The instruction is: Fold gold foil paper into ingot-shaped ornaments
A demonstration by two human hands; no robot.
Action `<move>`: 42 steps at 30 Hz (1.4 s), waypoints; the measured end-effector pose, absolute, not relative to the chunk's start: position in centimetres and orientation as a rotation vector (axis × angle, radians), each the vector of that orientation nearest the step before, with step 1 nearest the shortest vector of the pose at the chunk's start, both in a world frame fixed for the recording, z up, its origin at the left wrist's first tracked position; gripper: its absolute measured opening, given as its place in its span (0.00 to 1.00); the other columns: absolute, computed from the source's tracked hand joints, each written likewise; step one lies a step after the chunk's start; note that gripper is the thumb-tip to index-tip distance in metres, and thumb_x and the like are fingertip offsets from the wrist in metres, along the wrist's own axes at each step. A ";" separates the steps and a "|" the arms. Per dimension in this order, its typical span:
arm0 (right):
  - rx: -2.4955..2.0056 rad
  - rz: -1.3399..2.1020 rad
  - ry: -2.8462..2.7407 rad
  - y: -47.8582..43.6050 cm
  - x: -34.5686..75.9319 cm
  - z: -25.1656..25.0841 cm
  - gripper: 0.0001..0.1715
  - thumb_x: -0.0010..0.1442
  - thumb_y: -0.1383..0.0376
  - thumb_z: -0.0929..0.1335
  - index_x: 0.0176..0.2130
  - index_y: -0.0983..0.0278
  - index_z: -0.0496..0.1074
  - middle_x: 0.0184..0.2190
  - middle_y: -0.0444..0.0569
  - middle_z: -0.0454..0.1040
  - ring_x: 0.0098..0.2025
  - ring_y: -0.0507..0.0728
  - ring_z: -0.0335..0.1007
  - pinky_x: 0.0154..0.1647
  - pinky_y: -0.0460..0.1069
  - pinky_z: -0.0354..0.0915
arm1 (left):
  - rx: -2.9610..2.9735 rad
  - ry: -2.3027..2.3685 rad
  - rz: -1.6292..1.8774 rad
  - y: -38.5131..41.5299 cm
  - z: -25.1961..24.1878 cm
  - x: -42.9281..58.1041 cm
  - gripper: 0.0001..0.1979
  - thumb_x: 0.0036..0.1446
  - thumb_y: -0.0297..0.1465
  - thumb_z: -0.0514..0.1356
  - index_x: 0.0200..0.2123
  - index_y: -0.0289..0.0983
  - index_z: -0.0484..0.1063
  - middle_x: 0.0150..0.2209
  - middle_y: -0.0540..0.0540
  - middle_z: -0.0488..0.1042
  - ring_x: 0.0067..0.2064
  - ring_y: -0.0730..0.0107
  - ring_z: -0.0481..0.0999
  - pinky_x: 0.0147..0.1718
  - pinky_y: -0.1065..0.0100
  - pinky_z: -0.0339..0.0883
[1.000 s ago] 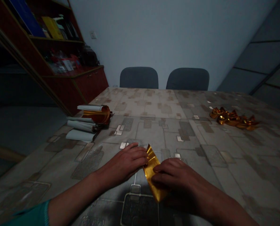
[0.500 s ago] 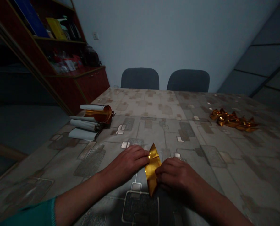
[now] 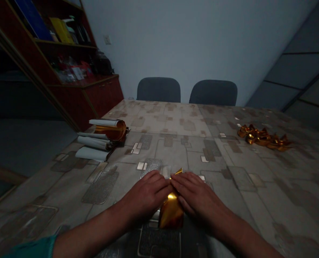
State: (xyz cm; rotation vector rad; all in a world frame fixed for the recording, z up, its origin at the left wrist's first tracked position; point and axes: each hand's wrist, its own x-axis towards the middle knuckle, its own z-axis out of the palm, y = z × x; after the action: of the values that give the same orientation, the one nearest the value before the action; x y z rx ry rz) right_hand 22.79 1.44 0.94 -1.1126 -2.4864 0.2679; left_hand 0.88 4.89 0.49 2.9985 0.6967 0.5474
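Observation:
A piece of shiny gold foil paper (image 3: pixel 172 211) is between my two hands, low over the near part of the table. My left hand (image 3: pixel 150 191) grips its left side, fingers bent and pressed together. From the other side my right hand (image 3: pixel 195 191) holds the foil, its fingers lying across the upper part. A pointed tip of the foil sticks up beyond the fingers, and the lower part bulges toward me. The fingers hide its middle.
Folded gold foil pieces (image 3: pixel 264 138) lie in a cluster at the right. Loosely folded sheets, pale outside and gold inside (image 3: pixel 105 139), are stacked at the left. A patterned cloth covers the table (image 3: pixel 175 118). Two dark chairs (image 3: pixel 158 89) stand behind it, with a wooden cabinet (image 3: pixel 102 95) at left.
The foil was a narrow, flat strip with both pointed ends showing; now its lower part is wider and bulging. My right hand has moved up over it, and my hands are closer together.

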 end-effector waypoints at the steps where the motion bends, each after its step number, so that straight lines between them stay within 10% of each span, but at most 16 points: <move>1: -1.131 0.257 -2.503 1.4 22.7 0.7 0.21 0.67 0.69 0.63 0.58 0.65 0.68 0.58 0.53 0.73 0.58 0.60 0.67 0.64 0.60 0.58 | 2.991 0.706 0.545 4.8 0.5 0.8 0.08 0.67 0.28 0.55 0.45 0.35 0.72 0.41 0.44 0.79 0.41 0.61 0.73 0.47 0.57 0.66; 14: -1.423 0.011 -2.436 2.2 23.5 0.9 0.23 0.63 0.71 0.66 0.57 0.66 0.70 0.57 0.52 0.74 0.56 0.64 0.68 0.65 0.67 0.53 | 2.827 0.817 0.421 4.5 1.5 -0.1 0.14 0.63 0.27 0.58 0.51 0.39 0.72 0.52 0.46 0.78 0.50 0.55 0.73 0.60 0.41 0.51; 34: -1.134 0.333 -2.540 0.9 23.0 2.0 0.15 0.63 0.70 0.70 0.51 0.62 0.73 0.46 0.50 0.77 0.47 0.59 0.69 0.51 0.56 0.66 | 2.917 0.722 0.481 4.6 -0.7 -0.5 0.07 0.62 0.29 0.59 0.45 0.39 0.71 0.48 0.45 0.77 0.50 0.62 0.74 0.63 0.45 0.47; 42: -1.243 0.357 -2.467 1.0 23.4 2.0 0.16 0.64 0.70 0.69 0.52 0.60 0.73 0.45 0.50 0.76 0.47 0.60 0.68 0.49 0.56 0.68 | 2.800 0.527 0.260 2.9 2.3 0.2 0.09 0.60 0.38 0.62 0.38 0.39 0.71 0.40 0.50 0.76 0.39 0.67 0.73 0.38 0.66 0.65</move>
State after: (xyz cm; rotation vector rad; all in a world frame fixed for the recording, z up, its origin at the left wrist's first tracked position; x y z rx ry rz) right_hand 23.45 1.02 1.99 -1.2431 -2.4672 0.3575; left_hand 0.20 2.89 2.30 2.7997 0.5274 0.2597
